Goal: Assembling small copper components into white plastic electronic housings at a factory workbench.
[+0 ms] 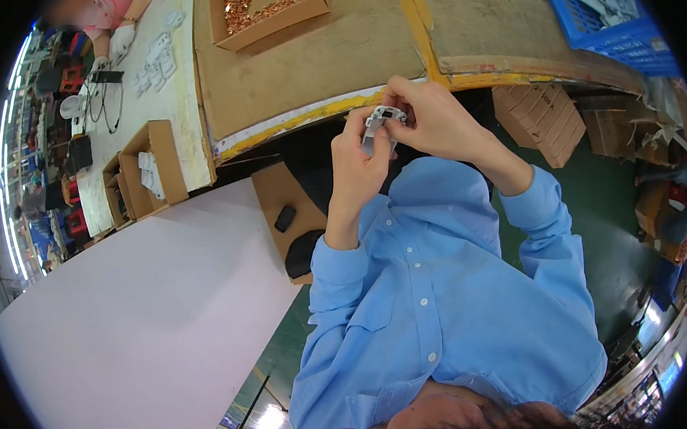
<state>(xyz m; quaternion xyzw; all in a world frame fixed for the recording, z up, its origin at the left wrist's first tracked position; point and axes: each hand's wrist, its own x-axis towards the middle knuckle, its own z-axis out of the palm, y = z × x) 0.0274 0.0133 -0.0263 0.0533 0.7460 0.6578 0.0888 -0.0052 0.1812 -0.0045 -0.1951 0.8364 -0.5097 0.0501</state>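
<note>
In the head view, a person in a light blue shirt [433, 285] holds a small grey-and-white part [380, 129] in both hands, just on the near side of the yellow edge of a brown-topped bench [288, 79]. The left hand [358, 161] grasps the part from the left, its fingers and thumb closed on it. The right hand [434, 120] comes in from the right, fingers bent and pinching the same part at its right side — a dark opening shows in the part's far end.

Far on the bench sits an open cardboard box [280, 26] of small copper-coloured pieces [271, 1]; at the far right is a blue crate [624, 49] with pale contents.

To the left runs a pale bench [185, 101] bearing a cluster of white parts [157, 61]. Beside it, at the far left, another person's white-gloved hand [121, 41] rests near a dark cable [116, 113]. Towards the near end stands a cardboard box [168, 155] with white pieces inside.

Nearer, on the left, spreads a large white surface [137, 305], and between it and the left forearm is a cardboard sheet [271, 186] with a small black object [285, 218] on it. Cardboard cartons [536, 122] stand to the right, by the green floor [573, 203].
</note>
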